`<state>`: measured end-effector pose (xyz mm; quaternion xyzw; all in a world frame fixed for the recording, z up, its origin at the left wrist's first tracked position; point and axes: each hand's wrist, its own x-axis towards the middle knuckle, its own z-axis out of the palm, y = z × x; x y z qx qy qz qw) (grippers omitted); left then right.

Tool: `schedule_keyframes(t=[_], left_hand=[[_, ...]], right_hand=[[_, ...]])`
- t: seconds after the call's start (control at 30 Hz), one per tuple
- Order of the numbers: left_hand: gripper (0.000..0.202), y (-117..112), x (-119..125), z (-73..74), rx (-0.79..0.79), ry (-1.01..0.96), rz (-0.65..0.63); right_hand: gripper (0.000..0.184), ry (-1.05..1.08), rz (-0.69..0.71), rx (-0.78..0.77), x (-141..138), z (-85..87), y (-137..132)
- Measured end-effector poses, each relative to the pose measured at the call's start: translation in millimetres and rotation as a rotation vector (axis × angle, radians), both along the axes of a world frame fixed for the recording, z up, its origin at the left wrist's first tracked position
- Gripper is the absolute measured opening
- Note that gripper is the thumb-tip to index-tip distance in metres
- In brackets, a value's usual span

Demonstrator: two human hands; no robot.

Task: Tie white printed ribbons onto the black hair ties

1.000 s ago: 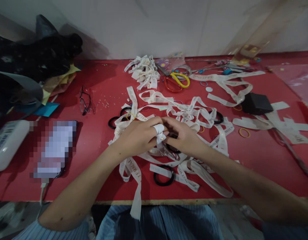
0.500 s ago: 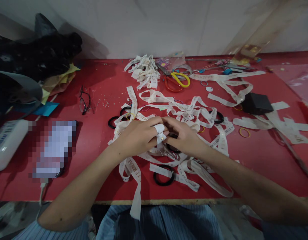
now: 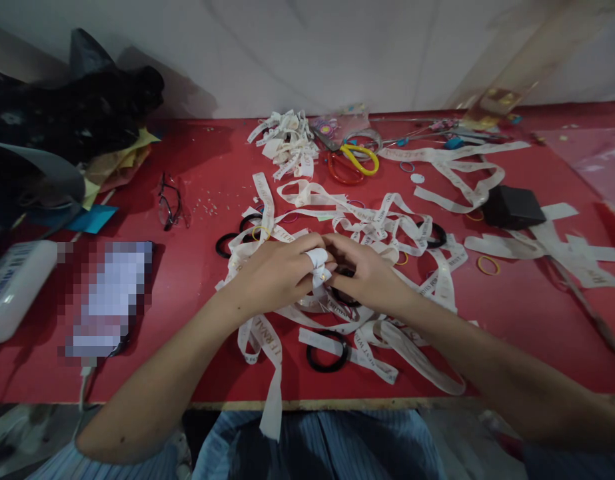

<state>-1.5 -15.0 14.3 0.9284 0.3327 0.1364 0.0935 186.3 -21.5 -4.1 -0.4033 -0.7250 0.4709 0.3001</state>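
Observation:
My left hand point(image 3: 274, 273) and my right hand point(image 3: 370, 273) meet over the middle of a red table point(image 3: 202, 173). Between their fingertips they pinch a small folded loop of white printed ribbon point(image 3: 318, 263). Under the hands lies a tangle of long white ribbon strips point(image 3: 372, 220), and one strip hangs over the front edge. A black hair tie point(image 3: 344, 297) lies half hidden under my right hand; another black ring point(image 3: 327, 357) lies nearer the front edge. Whether my right hand also touches the hair tie is unclear.
A pile of folded ribbon pieces point(image 3: 287, 143) and red and yellow scissors point(image 3: 352, 163) lie at the back. Eyeglasses point(image 3: 168, 200) and a phone point(image 3: 107, 297) are at the left, beside dark cloth point(image 3: 72, 110). A black box point(image 3: 512, 207) and small rubber bands point(image 3: 488, 265) are at the right.

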Motion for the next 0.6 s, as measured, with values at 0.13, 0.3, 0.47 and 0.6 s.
schedule_keyframes(t=[0.13, 0.3, 0.47, 0.6], left_hand=[[0.026, -0.2, 0.2, 0.2, -0.005, -0.015, -0.003], [0.026, -0.8, -0.2, -1.1, -0.007, -0.041, -0.008], [0.026, -0.3, -0.1, -0.7, -0.001, -0.034, -0.005], [0.029, 0.4, 0.4, 0.2, 0.002, -0.018, -0.003]], right_hand=[[0.027, -0.002, 0.005, -0.002, 0.2, -0.4, -0.4], [0.026, -0.002, 0.003, -0.003, 0.0, -0.4, -0.1], [0.026, -0.007, 0.004, 0.006, -0.3, 0.1, 0.3], [0.027, -0.007, 0.008, 0.001, 0.0, -0.3, -0.4]])
